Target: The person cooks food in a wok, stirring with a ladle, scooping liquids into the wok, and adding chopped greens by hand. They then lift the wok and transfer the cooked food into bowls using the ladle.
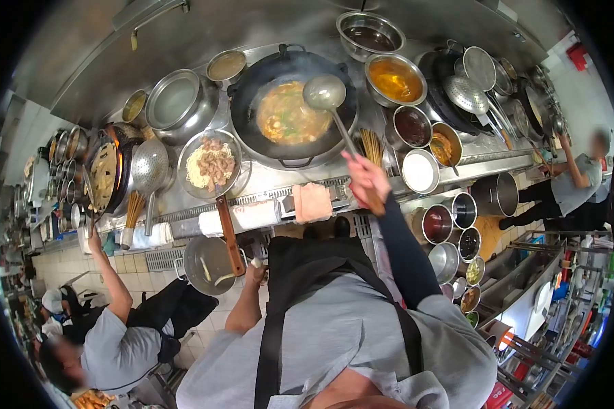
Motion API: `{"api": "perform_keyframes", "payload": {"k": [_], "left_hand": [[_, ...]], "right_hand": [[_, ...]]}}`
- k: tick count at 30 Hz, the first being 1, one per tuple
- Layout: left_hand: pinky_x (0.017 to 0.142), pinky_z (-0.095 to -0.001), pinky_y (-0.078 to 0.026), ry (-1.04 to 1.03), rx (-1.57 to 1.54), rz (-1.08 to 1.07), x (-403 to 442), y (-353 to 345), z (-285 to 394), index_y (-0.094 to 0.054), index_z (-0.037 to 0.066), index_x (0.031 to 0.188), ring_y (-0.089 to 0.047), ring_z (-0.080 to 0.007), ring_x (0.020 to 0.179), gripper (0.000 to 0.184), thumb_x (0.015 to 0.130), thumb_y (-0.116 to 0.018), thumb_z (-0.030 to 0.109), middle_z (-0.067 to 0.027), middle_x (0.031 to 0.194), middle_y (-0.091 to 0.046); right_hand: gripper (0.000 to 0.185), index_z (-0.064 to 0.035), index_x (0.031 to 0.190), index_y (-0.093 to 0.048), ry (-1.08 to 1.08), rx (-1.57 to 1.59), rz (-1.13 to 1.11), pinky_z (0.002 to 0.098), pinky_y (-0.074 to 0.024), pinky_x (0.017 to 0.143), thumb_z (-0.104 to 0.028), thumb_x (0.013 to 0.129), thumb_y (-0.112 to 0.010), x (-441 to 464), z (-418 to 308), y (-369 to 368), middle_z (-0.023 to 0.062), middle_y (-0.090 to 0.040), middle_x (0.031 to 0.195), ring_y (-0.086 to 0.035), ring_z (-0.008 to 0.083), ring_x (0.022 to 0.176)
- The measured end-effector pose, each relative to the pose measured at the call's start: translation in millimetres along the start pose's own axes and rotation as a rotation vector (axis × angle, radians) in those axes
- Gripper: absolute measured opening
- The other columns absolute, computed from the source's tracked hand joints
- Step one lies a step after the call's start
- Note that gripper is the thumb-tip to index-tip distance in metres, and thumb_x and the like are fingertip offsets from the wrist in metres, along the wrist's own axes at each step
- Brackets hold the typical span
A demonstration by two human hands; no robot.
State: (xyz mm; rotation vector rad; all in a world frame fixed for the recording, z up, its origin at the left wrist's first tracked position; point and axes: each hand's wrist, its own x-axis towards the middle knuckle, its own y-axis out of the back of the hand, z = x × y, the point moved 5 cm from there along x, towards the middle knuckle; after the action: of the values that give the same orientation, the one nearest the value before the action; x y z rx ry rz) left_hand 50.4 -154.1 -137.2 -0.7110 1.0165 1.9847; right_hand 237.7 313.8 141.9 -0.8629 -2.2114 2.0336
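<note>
My right hand [368, 180] is closed round the handle of a large metal ladle [325, 93]. The ladle's bowl hangs over the right side of a black wok [244, 78], which holds a steaming soup [288, 126] with bits of green and orange. My left hand [254, 275] is low at the left, its fingers closed round something small and white. Beside it are the wooden handle [230, 238] of a strainer and a metal pot [199, 255] with pale pieces in it. Noodles and meat [211, 165] lie in the strainer, left of the wok.
Bowls of dark liquid [370, 35] and orange oil [393, 80] stand right of the wok, with seasoning pots [420, 170] below. Bamboo brushes [371, 144] and a folded pink cloth [312, 202] are near the counter's edge. Co-workers stand at left [123, 341] and right [580, 184].
</note>
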Motion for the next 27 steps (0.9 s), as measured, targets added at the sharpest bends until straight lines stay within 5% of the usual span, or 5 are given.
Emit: {"api": "perform_keyframes", "payload": {"k": [8,14,16,19,27], "left_hand": [[0.065,-0.0369,-0.052,0.076,-0.342,0.116,-29.5,5.1,27.1,-0.062,0.002,0.102,-0.065,-0.0187,0.076,0.031,0.079,-0.078,0.016,-0.0047,0.085,-0.066],[0.071,-0.0395,-0.055,0.087,-0.115,0.161,-37.1,-1.2,-23.3,-0.065,-0.002,0.105,-0.070,-0.0240,0.081,0.034,0.078,-0.078,0.015,-0.0118,0.092,-0.072],[0.063,-0.0397,-0.055,0.134,-0.091,0.177,-54.4,-0.1,-24.8,-0.067,-0.001,0.101,-0.071,-0.0237,0.074,0.030,0.077,-0.077,0.014,-0.0141,0.089,-0.073],[0.069,-0.0405,-0.057,0.085,0.057,0.229,-45.1,-1.3,-51.7,-0.068,-0.003,0.102,-0.073,-0.0297,0.080,0.034,0.076,-0.079,0.017,-0.0173,0.089,-0.074],[0.082,-0.0427,-0.055,0.000,0.253,0.263,-8.8,-4.0,-41.3,-0.067,0.001,0.107,-0.071,-0.0306,0.093,0.032,0.084,-0.071,0.023,-0.0150,0.093,-0.073]], "right_hand": [[0.025,-0.0062,0.121,-0.055,0.234,-0.603,0.333,0.0241,-0.0317,0.041,-0.018,0.101,-0.061,17.2,-0.3,-14.3,-0.0012,-0.052,0.077,-0.040,0.0062,0.050],[0.046,0.0127,0.145,-0.036,0.144,0.468,-0.426,0.0192,-0.0446,0.042,-0.016,0.110,-0.044,-8.4,-89.7,-51.3,0.0071,-0.048,0.091,-0.049,0.0063,0.060],[0.040,0.0145,0.134,-0.043,0.245,0.310,-0.323,0.0259,-0.0418,0.039,-0.016,0.108,-0.047,4.2,-117.0,-23.8,0.0084,-0.050,0.086,-0.048,0.0095,0.055],[0.018,-0.0002,0.100,-0.050,0.704,-1.019,0.710,0.0319,-0.0392,0.039,-0.017,0.100,-0.056,21.8,-145.0,13.9,0.0073,-0.053,0.072,-0.047,0.0146,0.048],[0.020,-0.0012,0.116,-0.053,0.303,-0.254,0.142,0.0282,-0.0383,0.036,-0.016,0.104,-0.054,-3.4,-50.4,-40.2,0.0013,-0.050,0.077,-0.040,0.0095,0.046]]}}
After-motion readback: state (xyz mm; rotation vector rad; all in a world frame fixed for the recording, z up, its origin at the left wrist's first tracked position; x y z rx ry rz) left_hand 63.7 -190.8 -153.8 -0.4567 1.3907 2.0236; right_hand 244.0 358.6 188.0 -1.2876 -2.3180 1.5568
